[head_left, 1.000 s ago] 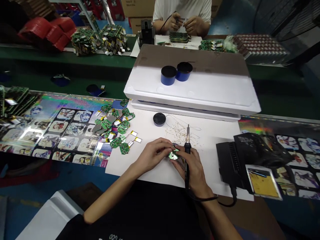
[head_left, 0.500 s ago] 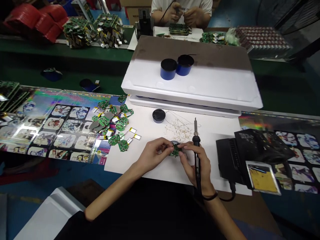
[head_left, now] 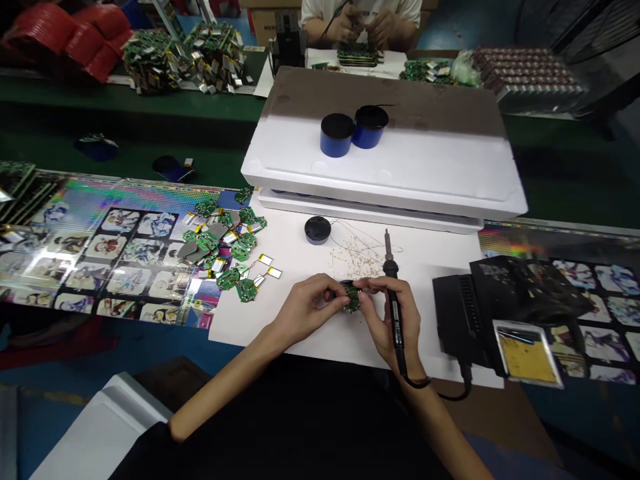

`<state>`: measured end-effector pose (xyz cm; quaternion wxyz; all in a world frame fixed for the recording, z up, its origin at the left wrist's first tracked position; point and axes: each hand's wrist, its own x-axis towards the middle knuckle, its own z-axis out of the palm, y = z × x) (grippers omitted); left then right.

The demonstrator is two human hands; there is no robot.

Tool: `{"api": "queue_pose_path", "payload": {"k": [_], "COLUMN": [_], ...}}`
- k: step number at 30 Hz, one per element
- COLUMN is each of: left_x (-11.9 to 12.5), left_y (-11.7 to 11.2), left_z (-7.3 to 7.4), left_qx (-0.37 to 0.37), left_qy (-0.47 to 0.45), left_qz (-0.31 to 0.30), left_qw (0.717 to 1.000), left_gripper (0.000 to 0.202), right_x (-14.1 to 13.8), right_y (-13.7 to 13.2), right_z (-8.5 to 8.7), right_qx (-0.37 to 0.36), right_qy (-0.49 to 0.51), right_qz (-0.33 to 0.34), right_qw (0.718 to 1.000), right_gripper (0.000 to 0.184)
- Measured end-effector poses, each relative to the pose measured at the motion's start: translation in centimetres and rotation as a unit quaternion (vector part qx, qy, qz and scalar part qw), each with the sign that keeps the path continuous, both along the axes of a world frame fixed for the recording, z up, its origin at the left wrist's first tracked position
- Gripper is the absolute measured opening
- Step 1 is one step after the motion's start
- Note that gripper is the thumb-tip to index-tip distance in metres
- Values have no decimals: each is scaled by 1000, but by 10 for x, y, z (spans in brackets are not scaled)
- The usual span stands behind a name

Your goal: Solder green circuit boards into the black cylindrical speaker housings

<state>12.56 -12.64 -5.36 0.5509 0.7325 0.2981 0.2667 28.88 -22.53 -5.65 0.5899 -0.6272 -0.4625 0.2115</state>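
Over white paper, a small round green circuit board [head_left: 352,297] is pinched between the fingertips of both hands. My left hand [head_left: 315,300] is closed on its left edge with thumb and forefinger. My right hand [head_left: 397,320] touches its right edge while a black soldering iron [head_left: 395,313] lies in the same hand, its metal tip pointing forward, away from the board. Beyond the board are scattered solder bits [head_left: 357,257] and a dark round cap [head_left: 318,229] with thin wire trailing from it. Fingers hide part of the board.
Several green boards with small batteries [head_left: 225,243] lie heaped at the left. A black soldering station [head_left: 465,310] with a yellow sponge tray [head_left: 527,353] stands right. Blue cylinders [head_left: 335,136] sit on a white foam block [head_left: 385,177]. A co-worker's hands [head_left: 365,27] are across the bench.
The soldering iron has swung slightly, its tip shifting a little left and forward. My right fingers have tilted the board, and both hands still hold it.
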Motion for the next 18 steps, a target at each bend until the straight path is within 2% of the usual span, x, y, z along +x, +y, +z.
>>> {"api": "queue_pose_path", "payload": {"k": [5, 10, 18], "left_x": [2, 2, 5], "left_y": [0, 0, 0], "left_z": [1, 7, 8], "left_qx": [8, 1, -101], "left_qy": [2, 6, -14], "left_qz": [-6, -15, 22], "left_qw": [1000, 1000, 995], "left_gripper": [8, 9, 17], "right_x": [-1, -3, -6], "right_y": [-3, -2, -2], "right_z": [2, -1, 1], "right_qx": [5, 0, -6], "right_qy": [-8, 20, -9], "right_qz": [7, 0, -16], "right_qw": [1000, 1000, 1000], "right_gripper": [33, 28, 27]}}
